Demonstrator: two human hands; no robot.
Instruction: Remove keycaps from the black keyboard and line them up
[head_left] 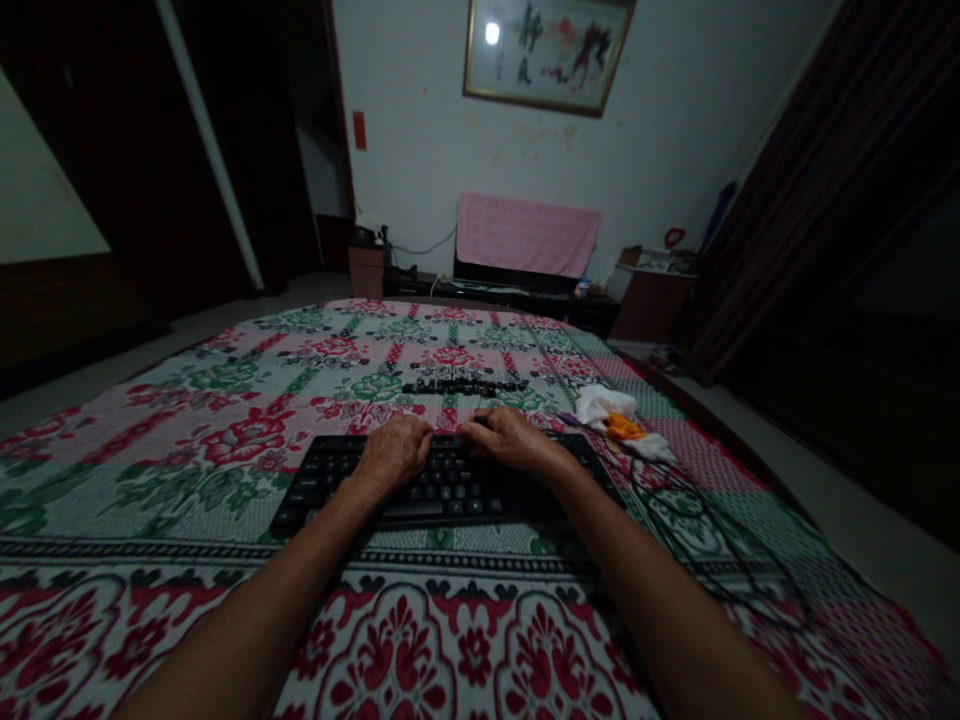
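The keyboard (442, 492), legends unreadable, lies under the left hand (395, 447), grip unclear, and right hand (508, 438) pinching something dark (481, 421).

The head camera faces forward and down, keyboard (444, 491) near, dark sides hardly readable.

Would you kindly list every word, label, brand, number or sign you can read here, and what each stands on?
None can be read with certainty.
Framed picture: large dark brush characters, too blurred to read surely; smaller marks, illegible.
Keyboard: pale key markings, too small to read.
Red strip: any writing is too small to make out.
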